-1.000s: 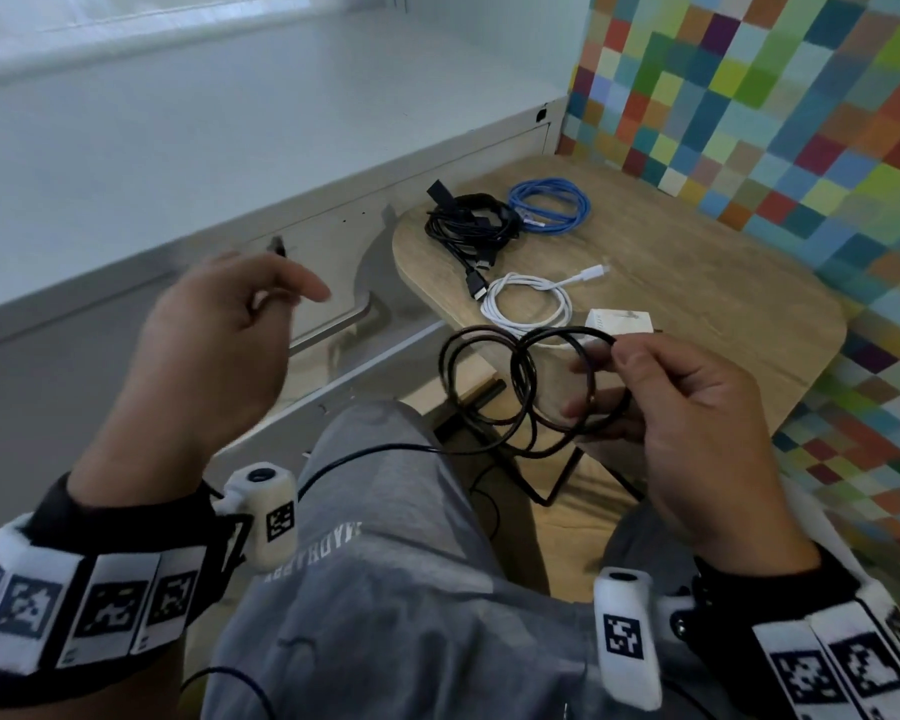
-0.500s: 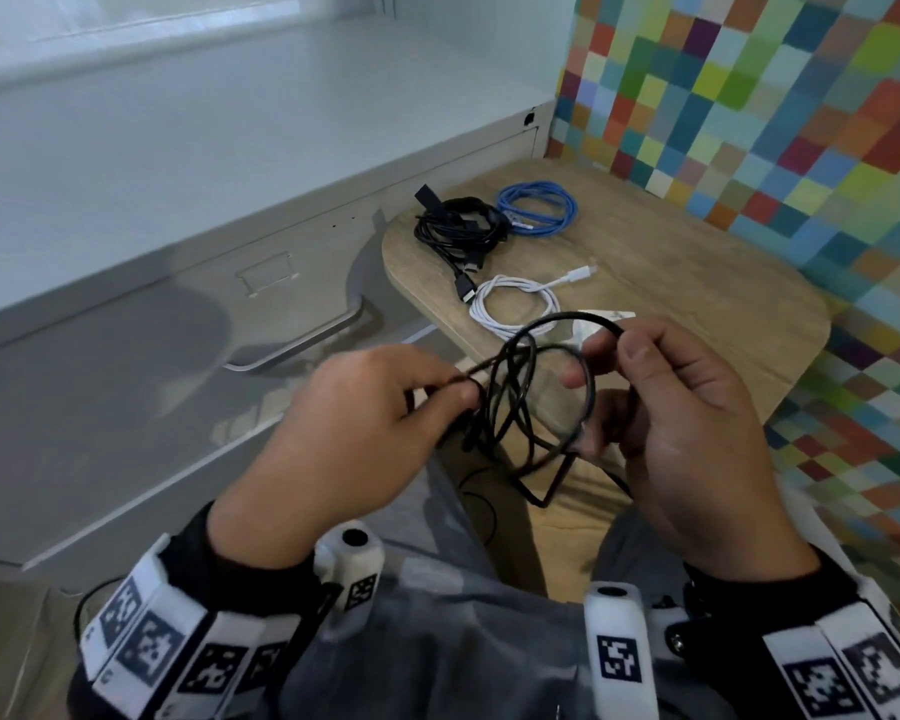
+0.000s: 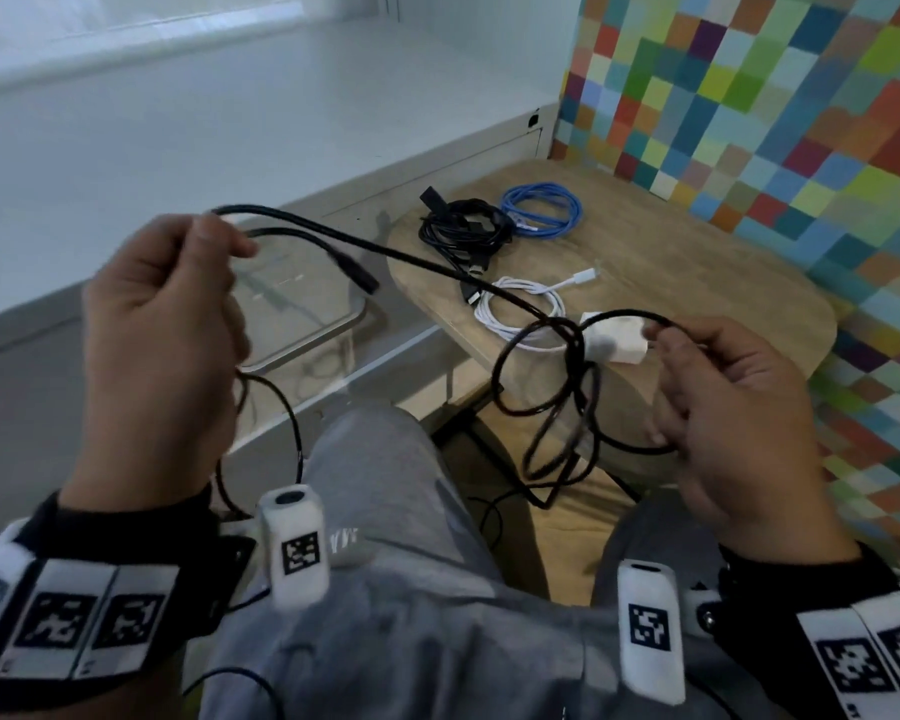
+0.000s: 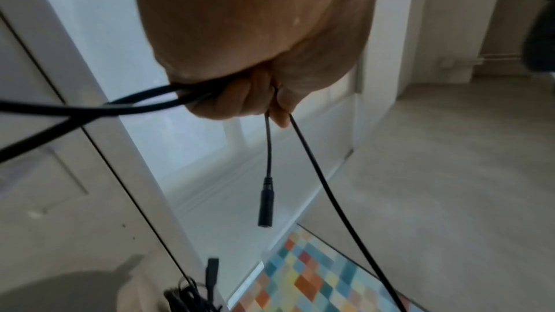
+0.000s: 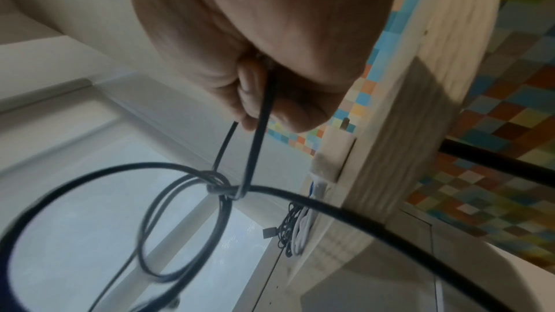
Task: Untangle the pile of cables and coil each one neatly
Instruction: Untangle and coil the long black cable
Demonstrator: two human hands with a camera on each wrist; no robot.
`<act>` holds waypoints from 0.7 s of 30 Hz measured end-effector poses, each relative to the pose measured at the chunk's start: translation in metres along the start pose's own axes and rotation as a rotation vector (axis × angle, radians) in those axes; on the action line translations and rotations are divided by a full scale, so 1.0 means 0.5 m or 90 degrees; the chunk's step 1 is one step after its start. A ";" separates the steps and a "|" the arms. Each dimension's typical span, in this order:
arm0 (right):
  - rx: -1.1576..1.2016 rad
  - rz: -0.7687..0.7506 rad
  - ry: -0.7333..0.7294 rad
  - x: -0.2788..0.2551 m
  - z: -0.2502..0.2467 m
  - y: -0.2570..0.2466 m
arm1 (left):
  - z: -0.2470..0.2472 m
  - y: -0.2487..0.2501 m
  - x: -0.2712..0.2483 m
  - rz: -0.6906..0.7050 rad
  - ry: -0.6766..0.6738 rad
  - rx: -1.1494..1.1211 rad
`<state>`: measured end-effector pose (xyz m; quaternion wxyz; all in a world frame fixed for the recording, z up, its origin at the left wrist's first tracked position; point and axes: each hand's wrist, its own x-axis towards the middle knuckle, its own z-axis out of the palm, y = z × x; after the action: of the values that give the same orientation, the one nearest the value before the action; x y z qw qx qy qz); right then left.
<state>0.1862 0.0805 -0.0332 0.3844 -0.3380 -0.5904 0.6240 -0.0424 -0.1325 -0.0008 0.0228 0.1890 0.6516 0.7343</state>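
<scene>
A thin black cable [image 3: 427, 262] stretches between both hands above my lap. My left hand [image 3: 178, 304] is raised at the left and pinches the cable's end part; a short tail with a black barrel plug [image 4: 265, 208] hangs from it. My right hand [image 3: 713, 387] grips the coiled loops [image 3: 552, 376] of the same cable [image 5: 210, 189], which are wrapped together at one spot. On the small wooden table [image 3: 697, 283] lie a coiled black cable [image 3: 463, 231], a coiled blue cable [image 3: 541, 207] and a coiled white cable [image 3: 520, 309] with a white charger block [image 3: 617, 340].
A white cabinet [image 3: 178, 163] with a metal drawer handle [image 3: 323, 335] runs along the left. A wall of coloured squares [image 3: 775, 122] stands behind the table. My grey-clad knees [image 3: 385, 511] are below the hands, with the table's black legs between them.
My left hand came in to the coil, took the cable's end, and has pulled it up and to the left, drawing a straight length out. My right hand kept hold of the loops.
</scene>
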 end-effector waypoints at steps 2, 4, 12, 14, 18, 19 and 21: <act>0.017 0.006 0.026 0.007 -0.007 -0.004 | -0.030 -0.006 0.027 -0.015 0.063 0.021; 0.020 -0.001 0.027 0.007 -0.007 -0.007 | -0.052 -0.015 0.039 -0.014 0.093 0.085; -0.007 -0.031 -0.134 -0.029 0.035 -0.004 | 0.001 -0.043 -0.004 -0.054 -0.266 0.387; -0.012 -0.038 -0.169 -0.039 0.044 -0.006 | 0.021 -0.035 -0.022 -0.048 -0.347 0.412; -0.042 -0.065 -0.242 -0.056 0.058 -0.015 | 0.044 -0.006 -0.054 -0.030 -0.393 0.328; -0.050 -0.073 -0.268 -0.062 0.060 -0.018 | 0.048 0.001 -0.059 -0.028 -0.403 0.296; -0.050 -0.082 -0.317 -0.073 0.064 -0.025 | 0.054 0.003 -0.072 0.025 -0.463 0.353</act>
<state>0.1763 0.0333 -0.0197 0.2526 -0.1507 -0.7110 0.6388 -0.0004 -0.1171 -0.0059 0.1851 0.4458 0.7695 0.4182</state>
